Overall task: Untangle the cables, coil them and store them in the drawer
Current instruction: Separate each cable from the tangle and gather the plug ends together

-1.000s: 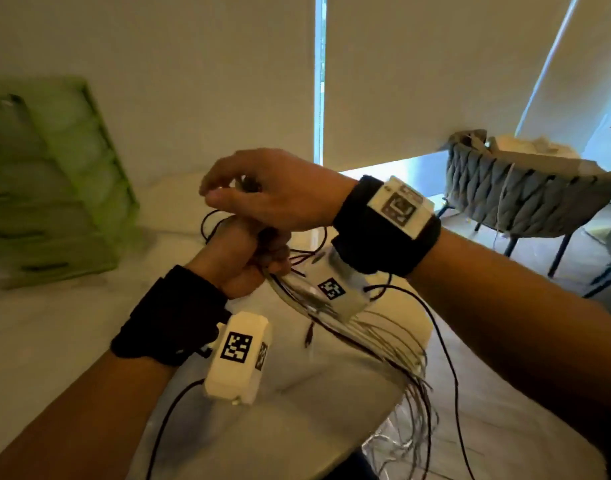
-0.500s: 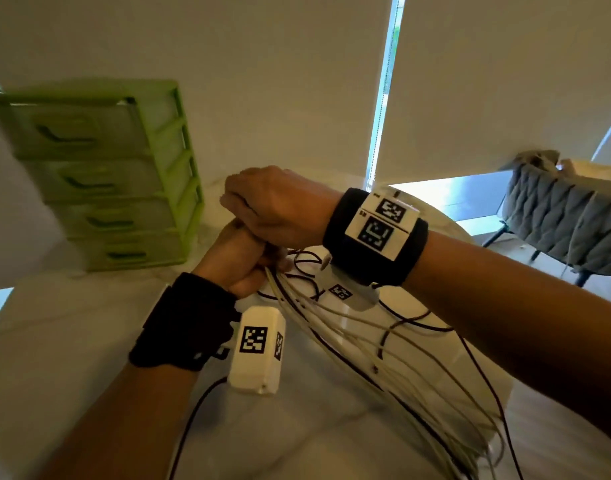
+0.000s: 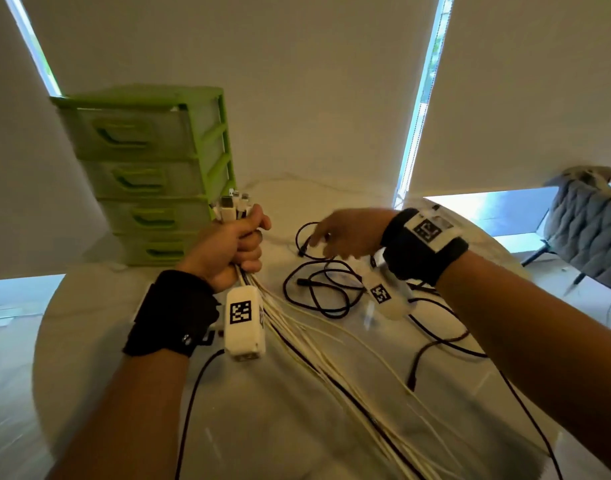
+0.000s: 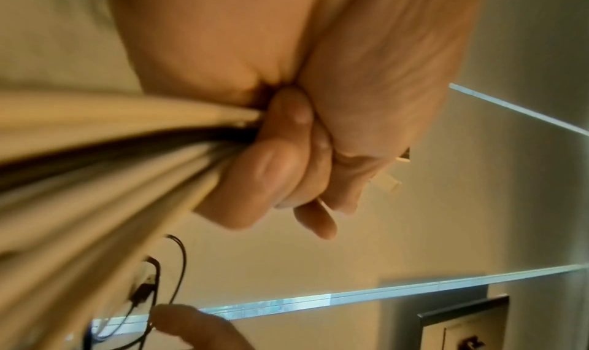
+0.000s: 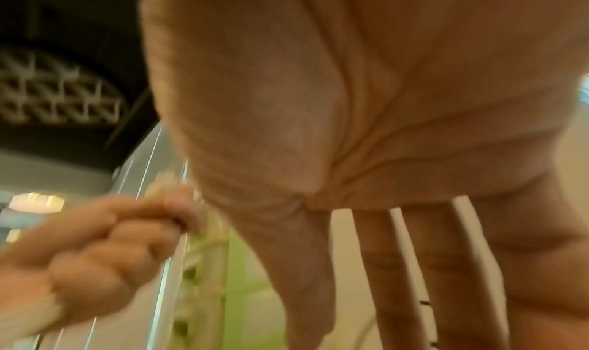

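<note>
Right hand (image 3: 335, 233) had come off the left fist, fingers straight, empty, over loose black cables (image 3: 318, 289) on round white table (image 3: 89, 306); left hand (image 3: 228, 247) gripped white cable bundle (image 3: 331, 358) upright beside green plastic drawer unit (image 3: 151, 174); black ones next, I reckoned.

The desk (image 3: 131, 393) in front of me is round, with a pale marbled top. At its far left stands my green drawer unit (image 3: 151, 174), four drawers high, all pushed in. Loose black cables (image 3: 318, 289) lie looped and tangled on the top toward the far right. A bundle of white cables (image 3: 335, 358), one dark cable among them, trails across the desk toward its near edge.
</note>
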### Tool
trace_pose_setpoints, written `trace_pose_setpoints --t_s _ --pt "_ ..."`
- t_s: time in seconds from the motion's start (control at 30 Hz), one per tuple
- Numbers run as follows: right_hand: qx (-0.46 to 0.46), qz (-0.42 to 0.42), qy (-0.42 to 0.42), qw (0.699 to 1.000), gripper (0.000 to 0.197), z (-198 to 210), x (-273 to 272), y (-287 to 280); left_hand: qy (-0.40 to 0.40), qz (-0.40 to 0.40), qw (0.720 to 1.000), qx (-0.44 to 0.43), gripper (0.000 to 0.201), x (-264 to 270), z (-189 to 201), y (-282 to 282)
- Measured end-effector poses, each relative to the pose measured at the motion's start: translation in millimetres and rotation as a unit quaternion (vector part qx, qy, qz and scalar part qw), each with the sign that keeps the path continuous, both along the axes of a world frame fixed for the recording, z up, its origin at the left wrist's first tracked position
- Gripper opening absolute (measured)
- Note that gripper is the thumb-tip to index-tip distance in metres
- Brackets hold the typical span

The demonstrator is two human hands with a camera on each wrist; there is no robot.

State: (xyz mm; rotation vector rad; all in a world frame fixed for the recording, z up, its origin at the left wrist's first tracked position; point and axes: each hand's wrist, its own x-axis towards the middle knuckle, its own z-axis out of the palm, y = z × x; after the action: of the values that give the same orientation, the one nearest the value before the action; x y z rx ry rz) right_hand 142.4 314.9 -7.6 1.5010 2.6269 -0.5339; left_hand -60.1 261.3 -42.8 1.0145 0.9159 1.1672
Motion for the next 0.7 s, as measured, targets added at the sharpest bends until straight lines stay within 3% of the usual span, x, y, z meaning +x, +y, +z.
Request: trace_pose_setpoints --t_s 0.1,0.23,0.4,0.5,0.6,0.7 --pt "0.004 0.009 -0.089 0.996 0.04 -14.9 -6.2 4.7 0.002 0.01 1.0 -0.011 0.033 0.8 -5.1 3.9" --pt "0.038 0.016 -0.149 0.988 0.031 -28.8 -17.3 20.7 -0.008 0.01 1.0 -0.012 0.032 0.4 -8.5 7.7" --pt "0.101 -0.05 -0.081 0.99 0.036 -40.3 -20.6 50.7 -0.015 0.015 1.0 -0.006 0.032 -0.3 -7.6 8.4" --pt "0.055 -0.029 -0.131 0.989 0.052 -43.8 -28.3 60.5 -0.017 0.016 1.0 -0.002 0.032 -0.1 -7.1 7.5" --pt "0.051 0.0 -0.161 0.986 0.04 -48.3 -37.0 65.5 -0.018 0.015 1.0 0.004 0.031 -0.7 -6.2 7.2" --pt "0.067 0.012 -0.122 0.99 0.022 -38.4 -39.3 63.5 -0.019 0.011 1.0 0.008 0.031 -1.7 -5.5 7.2"
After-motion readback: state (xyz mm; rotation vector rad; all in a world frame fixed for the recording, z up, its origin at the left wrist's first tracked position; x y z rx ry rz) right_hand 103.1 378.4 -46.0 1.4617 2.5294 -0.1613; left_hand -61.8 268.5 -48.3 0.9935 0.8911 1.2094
